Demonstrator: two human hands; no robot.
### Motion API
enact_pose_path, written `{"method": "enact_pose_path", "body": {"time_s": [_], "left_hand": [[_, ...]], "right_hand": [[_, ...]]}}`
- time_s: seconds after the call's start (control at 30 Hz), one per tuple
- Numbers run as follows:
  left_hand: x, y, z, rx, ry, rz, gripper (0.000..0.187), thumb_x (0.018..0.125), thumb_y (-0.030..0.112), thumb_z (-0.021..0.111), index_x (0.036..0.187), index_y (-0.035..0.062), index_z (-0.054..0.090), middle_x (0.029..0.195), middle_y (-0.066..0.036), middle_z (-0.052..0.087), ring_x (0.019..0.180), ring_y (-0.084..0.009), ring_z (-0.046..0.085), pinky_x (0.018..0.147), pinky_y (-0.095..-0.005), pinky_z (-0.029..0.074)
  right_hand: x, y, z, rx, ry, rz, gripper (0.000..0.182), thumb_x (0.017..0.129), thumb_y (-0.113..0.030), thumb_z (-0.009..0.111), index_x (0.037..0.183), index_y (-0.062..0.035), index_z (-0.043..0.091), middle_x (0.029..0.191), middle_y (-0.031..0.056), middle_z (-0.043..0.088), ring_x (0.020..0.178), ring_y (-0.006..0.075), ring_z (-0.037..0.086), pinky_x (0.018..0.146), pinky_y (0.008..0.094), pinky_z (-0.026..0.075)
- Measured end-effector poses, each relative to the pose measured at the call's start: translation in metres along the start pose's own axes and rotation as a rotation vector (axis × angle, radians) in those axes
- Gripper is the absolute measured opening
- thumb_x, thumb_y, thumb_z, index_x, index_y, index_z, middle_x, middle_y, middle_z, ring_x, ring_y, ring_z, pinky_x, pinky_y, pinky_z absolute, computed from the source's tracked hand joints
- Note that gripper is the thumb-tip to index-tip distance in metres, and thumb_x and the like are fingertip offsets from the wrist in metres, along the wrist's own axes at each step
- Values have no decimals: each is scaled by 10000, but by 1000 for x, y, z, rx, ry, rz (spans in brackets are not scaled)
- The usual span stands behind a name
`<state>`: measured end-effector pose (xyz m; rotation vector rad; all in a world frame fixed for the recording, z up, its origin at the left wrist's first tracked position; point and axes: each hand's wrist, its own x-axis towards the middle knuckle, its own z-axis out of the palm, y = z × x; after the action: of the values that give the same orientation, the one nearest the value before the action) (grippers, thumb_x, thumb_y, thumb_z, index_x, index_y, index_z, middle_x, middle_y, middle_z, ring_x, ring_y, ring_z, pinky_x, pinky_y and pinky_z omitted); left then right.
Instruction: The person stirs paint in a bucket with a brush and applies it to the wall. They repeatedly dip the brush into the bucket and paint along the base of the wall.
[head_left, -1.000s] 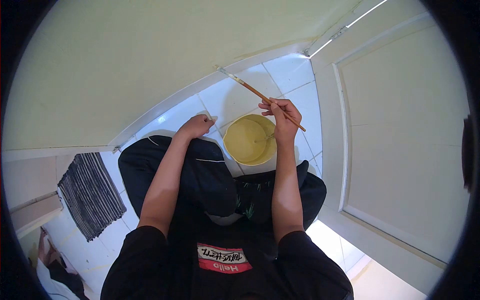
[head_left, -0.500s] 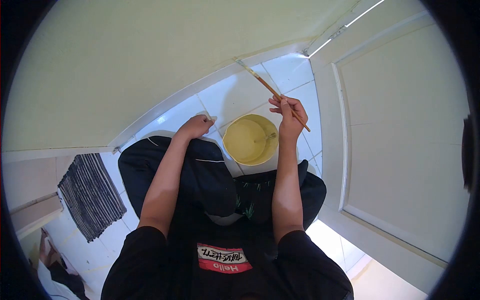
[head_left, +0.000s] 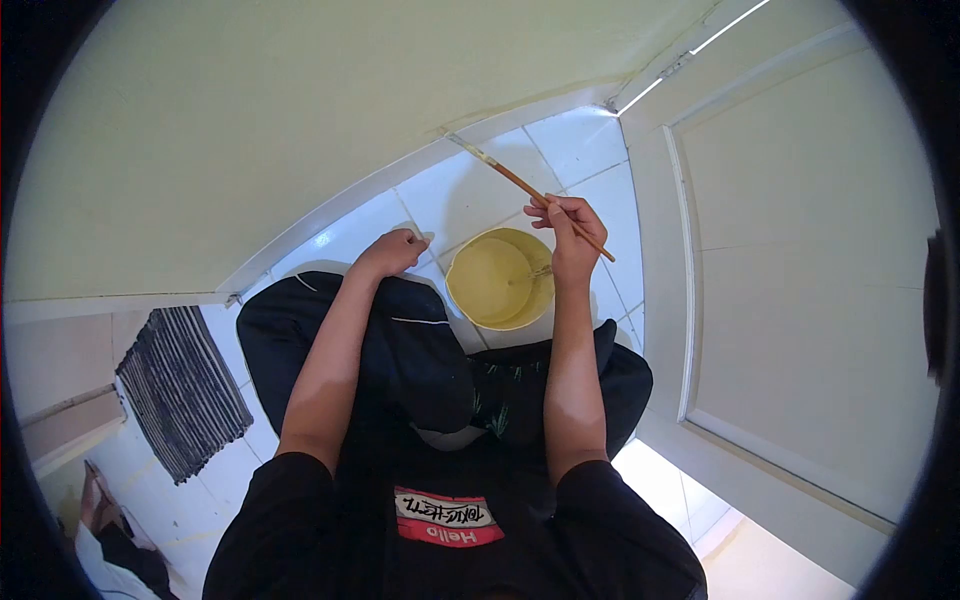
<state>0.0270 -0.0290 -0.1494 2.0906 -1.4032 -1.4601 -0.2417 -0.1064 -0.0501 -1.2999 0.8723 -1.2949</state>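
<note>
My right hand (head_left: 572, 235) is closed round the lower half of a long thin paintbrush (head_left: 515, 179). The brush slants up and left, its tip at the bottom of the pale yellow-green wall (head_left: 300, 110), just above the white baseboard (head_left: 330, 212). Below and left of that hand, a yellow bucket (head_left: 452, 285) holding pale yellow paint stands on the tiles between my legs. My left hand (head_left: 394, 252) rests by my knee, left of the bucket, its fingers curled; whatever they may hold is too small to make out.
A white panelled door (head_left: 790, 250) stands on the right. On the white tiled floor (head_left: 590, 140) at the left lies a dark striped mat (head_left: 185, 390). Cloth items (head_left: 130, 550) lie at the lower left.
My right hand has shifted slightly left, and the brush tip has moved left and a little down along the wall's lower edge. My left hand has stayed in place.
</note>
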Motion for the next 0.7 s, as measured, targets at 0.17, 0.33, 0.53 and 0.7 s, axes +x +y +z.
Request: {"method": "enact_pose_path", "body": {"time_s": [0.17, 0.33, 0.53, 0.7], "left_hand": [[-3, 1, 0, -10, 10, -7, 484, 921, 466, 561, 936, -8, 655, 807, -111, 691, 732, -230, 645, 707, -367, 504], [-1, -1, 1, -26, 16, 0, 473, 915, 456, 559, 913, -6, 658, 797, -123, 690, 751, -250, 653, 725, -383, 503], [-2, 1, 0, 0, 12, -7, 477, 916, 464, 555, 932, -1, 658, 809, -114, 698, 742, -236, 650, 717, -368, 504], [-1, 0, 0, 7, 2, -22, 486, 924, 472, 547, 960, 1, 659, 819, -96, 701, 729, -214, 641, 709, -351, 503]], "right_hand": [[5, -6, 4, -29, 185, 37, 142, 963, -49, 549, 1004, 64, 624, 921, 186, 709, 822, 246, 728, 640, 286, 579], [7, -4, -3, -34, 255, 26, 150, 965, -51, 544, 1002, 71, 623, 920, 195, 709, 828, 252, 729, 640, 295, 588], [3, -1, -2, -18, 104, 26, 148, 965, -49, 544, 1002, 68, 626, 932, 192, 709, 840, 258, 729, 646, 311, 600], [6, -9, 5, -23, 291, -9, 146, 965, -50, 550, 1004, 68, 627, 928, 195, 708, 833, 258, 730, 649, 312, 604]]}}
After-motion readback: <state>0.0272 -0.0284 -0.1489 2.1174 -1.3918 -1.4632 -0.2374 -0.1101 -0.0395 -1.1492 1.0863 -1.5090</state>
